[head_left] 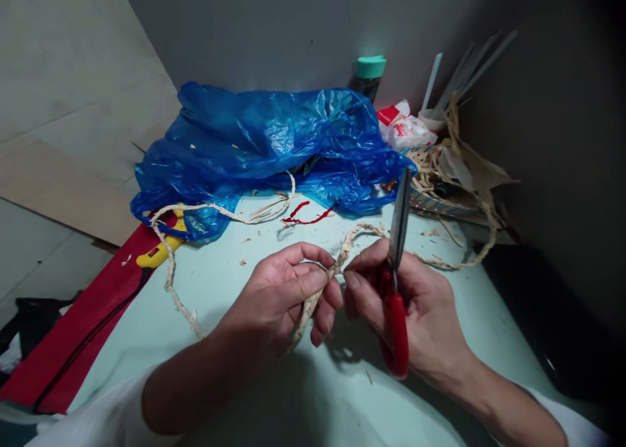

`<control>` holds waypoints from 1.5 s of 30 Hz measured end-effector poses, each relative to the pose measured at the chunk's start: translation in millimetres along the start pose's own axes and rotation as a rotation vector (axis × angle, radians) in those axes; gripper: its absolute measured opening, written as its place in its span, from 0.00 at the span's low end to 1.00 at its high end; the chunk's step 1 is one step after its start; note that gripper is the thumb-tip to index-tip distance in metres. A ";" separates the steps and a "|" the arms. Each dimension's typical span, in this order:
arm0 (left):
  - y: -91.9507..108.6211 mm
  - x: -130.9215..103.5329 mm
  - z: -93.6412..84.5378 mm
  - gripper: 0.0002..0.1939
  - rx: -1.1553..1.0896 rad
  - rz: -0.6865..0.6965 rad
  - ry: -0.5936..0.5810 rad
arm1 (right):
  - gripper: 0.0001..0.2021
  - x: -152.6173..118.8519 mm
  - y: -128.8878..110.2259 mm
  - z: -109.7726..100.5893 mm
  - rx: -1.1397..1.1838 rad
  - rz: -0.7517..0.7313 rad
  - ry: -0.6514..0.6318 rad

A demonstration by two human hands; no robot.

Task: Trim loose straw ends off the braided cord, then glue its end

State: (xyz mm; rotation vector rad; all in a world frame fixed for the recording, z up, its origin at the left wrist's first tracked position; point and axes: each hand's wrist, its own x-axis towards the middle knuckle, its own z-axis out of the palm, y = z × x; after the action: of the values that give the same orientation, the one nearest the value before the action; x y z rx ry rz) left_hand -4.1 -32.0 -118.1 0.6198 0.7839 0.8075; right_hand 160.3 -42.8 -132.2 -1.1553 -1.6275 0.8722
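A pale braided fibre cord (pixel 345 246) runs between my two hands above the pale green table. My left hand (pixel 288 287) is closed on it, thumb and fingers pinching the braid, with a wider end hanging below the fingers. My right hand (pixel 415 303) holds a pair of scissors (pixel 398 303) with red handles, blades pointing up and away from the cord. Its thumb and forefinger are pinched together beside the braid, seemingly on a thin strand too small to make out. Another length of the pale cord (pixel 170 264) curves over the table on the left.
A crumpled blue plastic bag (pixel 274 134) spreads across the back. A red twisted string (pixel 313 220) lies before it. On the left is a yellow-handled tool (pixel 159 251); on the right, a basket (pixel 440 202) of fibre strips and a dark flat object (pixel 542 316). A green-lidded jar (pixel 369 72) stands behind.
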 end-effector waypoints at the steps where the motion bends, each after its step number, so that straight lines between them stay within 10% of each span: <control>1: 0.2 0.4 0.0 0.02 -0.015 -0.001 -0.008 | 0.07 0.1 0.4 -0.5 -0.024 -0.026 0.001; 28: 12.6 -2.3 -2.9 0.05 -0.193 0.078 -0.160 | 0.07 10.6 26.6 -16.2 -0.644 -0.419 -0.212; 45: 11.2 -7.4 2.4 0.10 0.042 0.236 0.018 | 0.11 7.0 29.8 -14.1 -0.598 -0.442 -0.214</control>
State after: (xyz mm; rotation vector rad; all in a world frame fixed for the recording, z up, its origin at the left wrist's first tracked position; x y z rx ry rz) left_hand -9.9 -32.4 -105.8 0.7526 0.7543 1.0149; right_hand 181.5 -26.5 -152.7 -1.0374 -2.3006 0.2248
